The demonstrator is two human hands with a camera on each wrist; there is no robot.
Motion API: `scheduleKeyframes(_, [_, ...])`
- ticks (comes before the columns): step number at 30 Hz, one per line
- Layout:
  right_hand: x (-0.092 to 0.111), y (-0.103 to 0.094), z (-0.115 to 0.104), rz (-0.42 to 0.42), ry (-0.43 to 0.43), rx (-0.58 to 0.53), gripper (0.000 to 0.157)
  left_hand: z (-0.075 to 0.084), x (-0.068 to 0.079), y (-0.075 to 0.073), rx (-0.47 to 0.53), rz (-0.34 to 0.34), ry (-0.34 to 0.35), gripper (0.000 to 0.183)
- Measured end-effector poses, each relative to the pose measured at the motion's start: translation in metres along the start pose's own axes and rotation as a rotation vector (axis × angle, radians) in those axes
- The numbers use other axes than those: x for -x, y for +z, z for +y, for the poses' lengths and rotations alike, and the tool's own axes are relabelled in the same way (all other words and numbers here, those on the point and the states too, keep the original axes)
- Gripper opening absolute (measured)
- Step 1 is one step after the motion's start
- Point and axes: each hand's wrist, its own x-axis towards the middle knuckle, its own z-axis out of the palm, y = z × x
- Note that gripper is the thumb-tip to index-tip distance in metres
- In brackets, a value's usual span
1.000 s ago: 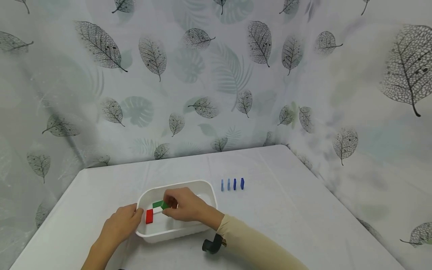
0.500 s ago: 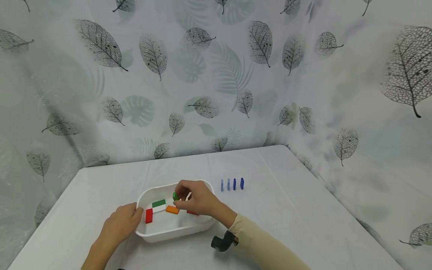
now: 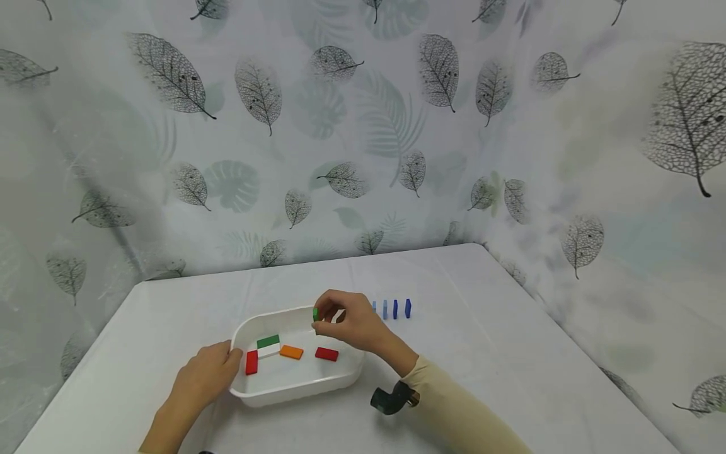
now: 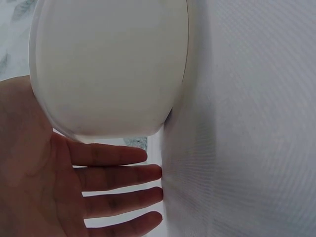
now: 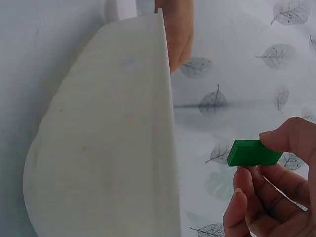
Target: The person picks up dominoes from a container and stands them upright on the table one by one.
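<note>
A small green block (image 5: pixel 254 153) is pinched between the thumb and fingers of my right hand (image 3: pixel 351 318), raised over the back right part of the white tray (image 3: pixel 295 383). My left hand (image 3: pixel 207 372) rests against the tray's left end. In the left wrist view its fingers (image 4: pixel 118 177) extend straight beside the tray wall, fingertips at the table, while the thumb is hidden behind the rim. Inside the tray lie a red block (image 3: pixel 252 362), a green block (image 3: pixel 268 341), a white block (image 3: pixel 269 350), an orange block (image 3: pixel 292 352) and a darker red block (image 3: pixel 326 354).
Several thin blue blocks (image 3: pixel 395 309) stand upright in a row on the white table (image 3: pixel 482 353), right of the tray and just behind my right hand. A black wrist device (image 3: pixel 391 400) hangs under the right forearm. Leaf-printed cloth (image 3: pixel 346 132) hangs around the table.
My right hand has lifted the green block from near the other green block and carried it right and back. The orange and darker red blocks have come into view. The left hand stays put.
</note>
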Motion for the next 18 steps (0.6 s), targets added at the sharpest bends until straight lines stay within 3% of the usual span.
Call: scheduleKeyframes(18, [0.022,-0.039,0.025,0.141,0.124,0.060,0.016,0.000,-0.001,0.000,-0.014,-0.008,0.003,0.041])
